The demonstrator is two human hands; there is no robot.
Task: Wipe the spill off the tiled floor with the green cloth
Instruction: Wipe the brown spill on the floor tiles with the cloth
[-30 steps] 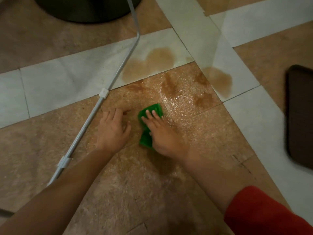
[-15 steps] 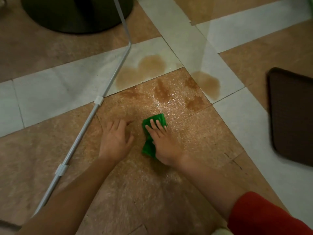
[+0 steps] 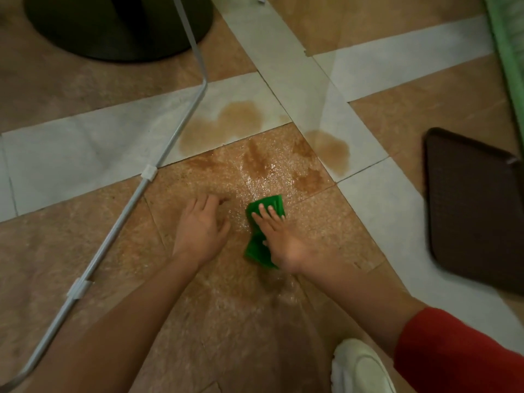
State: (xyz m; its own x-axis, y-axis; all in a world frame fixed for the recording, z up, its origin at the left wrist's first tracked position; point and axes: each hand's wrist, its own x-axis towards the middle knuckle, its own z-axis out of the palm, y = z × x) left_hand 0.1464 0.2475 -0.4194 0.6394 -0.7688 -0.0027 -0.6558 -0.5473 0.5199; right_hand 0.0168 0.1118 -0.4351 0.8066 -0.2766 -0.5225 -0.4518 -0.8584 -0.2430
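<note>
Bracing on the brown and pale tiled floor (image 3: 71,236), my left hand (image 3: 201,231) rests loosely spread and holds nothing. The bent grey metal tube frame (image 3: 175,137) lies at its nine o'clock. Just beside it at three o'clock, my right hand (image 3: 279,239) lies flat with fingers straight, pressing the folded green cloth (image 3: 255,249) onto the floor rather than gripping it. The cloth sits at the near edge of a wet sheen. The brown liquid spill (image 3: 258,161) spreads from its twelve o'clock, with puddles on the pale tiles at eleven and one.

I judge that so small a cloth may soak through and smear the liquid into the grout lines. With nothing curled round it, it could slide out from under my palm. My bracing hand could skid on wet tile. A wide sweep might push liquid towards the dark brown textured mat (image 3: 470,211) at three o'clock.

I can read no brand, label or writing.
</note>
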